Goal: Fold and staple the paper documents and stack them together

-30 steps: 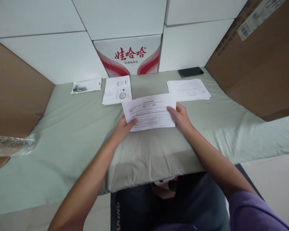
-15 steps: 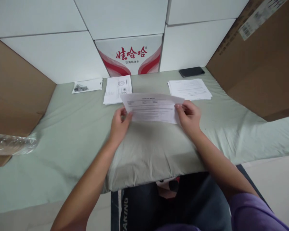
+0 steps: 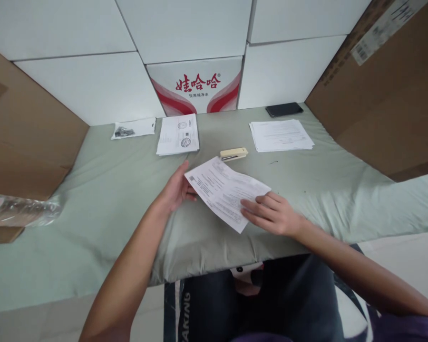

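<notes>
Nearest to me, my right hand (image 3: 271,214) lies flat with fingers spread loosely, its fingertips (image 3: 248,205) pressing down on the near right part of a printed paper sheet (image 3: 225,189); nothing is pinched there. The sheet rests on the pale green cloth-covered table (image 3: 103,199), close to its near edge and roughly in front of me. It is turned at a slant: its long axis runs from the far left corner by my left thumb down to the near right corner under my right hand, so the printed lines run diagonally. My left hand (image 3: 176,187) holds the far left end of the sheet, thumb above the edge and fingers beneath it, a light pinch as far as I can see, though the fingers under the paper are hidden. Just beyond the sheet, apart from it, a cream stapler (image 3: 234,153) lies on the cloth with its length running left to right. Farther back on the left sits a stack of stamped documents (image 3: 179,135), and left of that a small plastic bag of dark parts (image 3: 133,128). On the right lies another stack of printed pages (image 3: 281,135), with a dark phone (image 3: 284,109) behind it. White boxes form the back wall, one red-printed carton (image 3: 197,86) among them.
</notes>
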